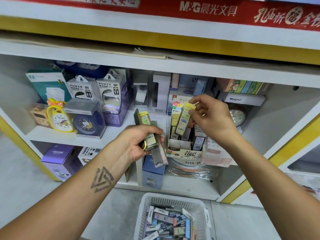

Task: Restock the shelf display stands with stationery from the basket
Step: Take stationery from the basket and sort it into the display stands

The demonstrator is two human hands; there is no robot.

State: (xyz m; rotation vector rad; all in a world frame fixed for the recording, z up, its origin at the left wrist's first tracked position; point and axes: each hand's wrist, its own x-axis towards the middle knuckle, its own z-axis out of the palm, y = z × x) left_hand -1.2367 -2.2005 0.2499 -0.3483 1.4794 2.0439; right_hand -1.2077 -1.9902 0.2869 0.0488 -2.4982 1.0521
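Right grip (207, 116): pinching top of yellow lead case (182, 121)
Case axis: near upright, directly over display box (185, 153)
Left grip (138, 141): holding spare cases (152, 144), farther off

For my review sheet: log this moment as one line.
right hand: pinches yellow lead case over display stand | left hand: grips spare cases | basket: stocked

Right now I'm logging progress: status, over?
Left hand grips several lead cases. Right hand pinches a yellow case over the display stand. Basket well stocked. Nothing blocking.
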